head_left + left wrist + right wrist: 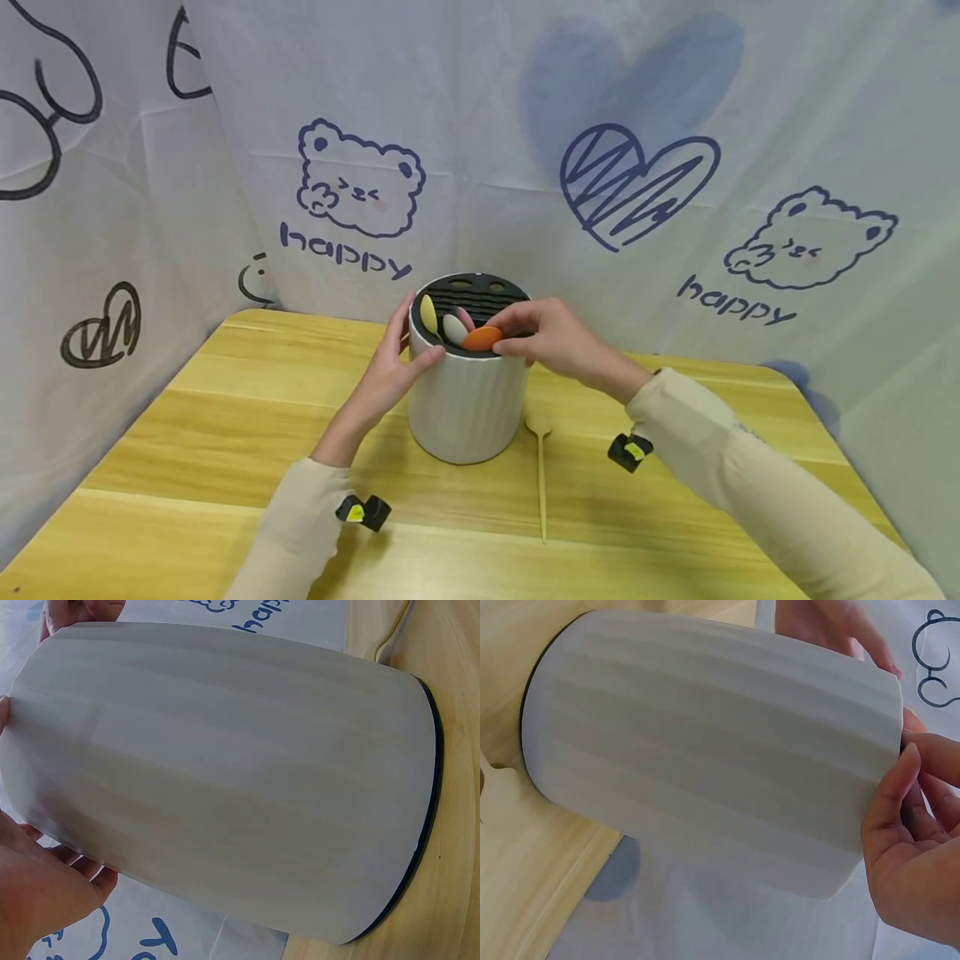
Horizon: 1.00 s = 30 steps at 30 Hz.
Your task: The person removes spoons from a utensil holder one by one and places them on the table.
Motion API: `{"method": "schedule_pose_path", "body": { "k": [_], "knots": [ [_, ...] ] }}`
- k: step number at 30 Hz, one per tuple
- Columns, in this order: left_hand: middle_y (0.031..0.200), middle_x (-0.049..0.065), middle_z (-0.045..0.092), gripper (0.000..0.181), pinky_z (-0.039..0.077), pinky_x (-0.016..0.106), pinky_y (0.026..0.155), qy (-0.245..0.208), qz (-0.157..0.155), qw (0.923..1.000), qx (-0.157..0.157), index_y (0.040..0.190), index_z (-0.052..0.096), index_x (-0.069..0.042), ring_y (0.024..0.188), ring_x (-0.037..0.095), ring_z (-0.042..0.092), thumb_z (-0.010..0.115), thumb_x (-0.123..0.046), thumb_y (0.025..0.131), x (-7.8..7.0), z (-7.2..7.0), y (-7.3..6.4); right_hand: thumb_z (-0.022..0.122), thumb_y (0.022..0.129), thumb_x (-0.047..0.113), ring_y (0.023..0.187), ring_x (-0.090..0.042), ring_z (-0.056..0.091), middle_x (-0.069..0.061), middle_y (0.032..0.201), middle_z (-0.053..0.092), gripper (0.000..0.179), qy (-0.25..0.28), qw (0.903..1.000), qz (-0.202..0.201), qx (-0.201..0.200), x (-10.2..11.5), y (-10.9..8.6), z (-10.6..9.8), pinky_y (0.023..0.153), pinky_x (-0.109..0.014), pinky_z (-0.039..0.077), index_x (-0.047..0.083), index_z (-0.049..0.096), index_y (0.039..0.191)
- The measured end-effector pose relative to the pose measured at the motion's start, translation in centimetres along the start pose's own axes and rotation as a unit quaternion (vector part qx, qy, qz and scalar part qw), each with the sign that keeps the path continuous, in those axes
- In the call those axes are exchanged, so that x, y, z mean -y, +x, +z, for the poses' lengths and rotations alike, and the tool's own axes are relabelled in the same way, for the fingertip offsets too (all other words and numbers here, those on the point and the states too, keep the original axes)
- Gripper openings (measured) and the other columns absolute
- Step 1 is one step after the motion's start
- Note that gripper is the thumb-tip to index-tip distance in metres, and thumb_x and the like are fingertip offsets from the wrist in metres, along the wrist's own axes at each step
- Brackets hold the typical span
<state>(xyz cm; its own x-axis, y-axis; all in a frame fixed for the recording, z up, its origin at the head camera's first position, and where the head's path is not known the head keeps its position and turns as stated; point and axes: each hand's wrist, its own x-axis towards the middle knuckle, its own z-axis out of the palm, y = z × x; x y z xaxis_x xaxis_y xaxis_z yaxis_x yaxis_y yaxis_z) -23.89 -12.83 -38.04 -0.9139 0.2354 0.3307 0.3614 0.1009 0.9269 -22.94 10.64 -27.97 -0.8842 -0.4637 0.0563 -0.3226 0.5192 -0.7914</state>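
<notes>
4 spoons at holder (465, 408) top, 1 outside it; work looks mostly done.
l hand (388, 364) holds holder's left side, thumb at front rim, fingers round it; r hand (555, 337) has fingers narrow, pinching orange spoon (480, 338) at holder's front right. yellow spoon (428, 314), whitish spoon (453, 330) & pink spoon (465, 317) sit in holder's top, left to mid. beige spoon (542, 467) lies on table (225, 450) just right of holder, prob the only one left; can't tell if orange one's fully seated.
</notes>
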Motion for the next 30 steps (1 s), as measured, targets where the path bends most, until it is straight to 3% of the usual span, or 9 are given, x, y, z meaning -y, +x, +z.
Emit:
{"method": "schedule_pose_path", "body": {
  "k": [10,17,30],
  "knots": [
    [0.16,0.009,0.012,0.096,0.015,0.049,0.115,0.002,-0.003,1.0,-0.005,0.156,0.011,-0.016,0.145,0.028,0.014,0.065,-0.052,0.085,0.2,0.0,-0.1,0.067,0.089,0.001,0.078,-0.02,0.06,-0.012,0.098,0.069,0.023,0.004,0.9994,-0.034,0.007,0.0,0.1,-0.4,0.06,-0.031,0.052,-0.004,0.068,0.111],
    [0.16,0.009,0.012,0.099,0.015,0.05,0.115,0.003,0.003,1.0,-0.005,0.156,0.011,-0.014,0.145,0.029,0.014,0.065,-0.056,0.084,0.2,0.1,0.0,0.065,0.09,-0.001,0.069,-0.022,0.053,-0.013,0.097,0.068,0.023,0.005,0.9984,-0.055,0.005,0.7,0.2,-1.0,0.053,-0.025,0.044,-0.005,0.065,0.112],
    [0.16,0.008,0.012,0.099,0.016,0.05,0.115,0.009,-0.002,0.9999,-0.005,0.156,0.011,-0.016,0.145,0.029,0.014,0.064,-0.057,0.084,0.1,0.0,0.0,0.066,0.091,0.003,0.066,-0.02,0.049,-0.012,0.097,0.068,0.025,0.004,0.9987,-0.047,-0.021,1.7,0.3,-1.4,0.053,-0.025,0.041,-0.003,0.065,0.115]
  ]
}}
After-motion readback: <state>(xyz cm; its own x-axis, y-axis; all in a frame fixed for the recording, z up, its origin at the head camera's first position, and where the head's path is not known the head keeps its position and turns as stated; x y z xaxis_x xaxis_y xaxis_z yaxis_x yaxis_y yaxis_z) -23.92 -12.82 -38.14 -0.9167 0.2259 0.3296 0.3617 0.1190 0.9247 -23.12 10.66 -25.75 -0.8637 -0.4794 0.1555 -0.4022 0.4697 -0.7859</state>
